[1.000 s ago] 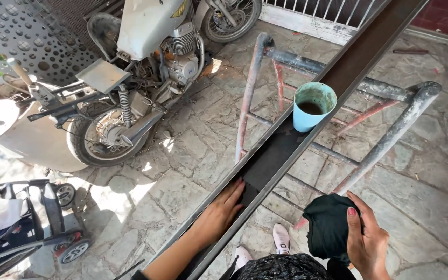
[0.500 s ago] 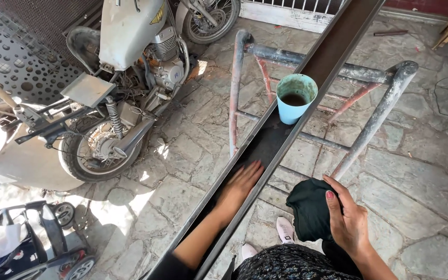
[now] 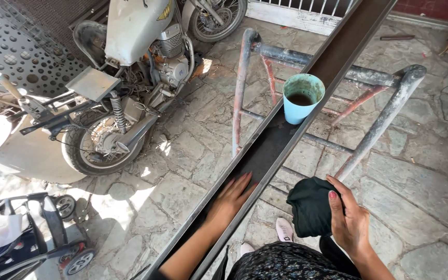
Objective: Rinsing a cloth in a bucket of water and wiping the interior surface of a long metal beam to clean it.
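A long dark metal channel (image 3: 333,62) runs diagonally from bottom left to top right, resting on a pipe stand (image 3: 385,124). My left hand (image 3: 232,199) lies flat, fingers together, inside the channel near its lower end. My right hand (image 3: 348,220) holds a bunched dark green cloth (image 3: 309,207) just to the right of the channel. A light blue cup (image 3: 302,98) with dark liquid stands in the channel further up.
A stripped white motorcycle (image 3: 130,67) stands at the left on the stone-paved floor. A perforated metal panel (image 3: 6,46) is at the far left, a small wheeled cart (image 3: 32,238) at the bottom left. My pale shoes (image 3: 285,228) show below the cloth.
The view has shifted and moved closer. My left hand has slid a little along the channel; my right hand still grips the cloth beside it.
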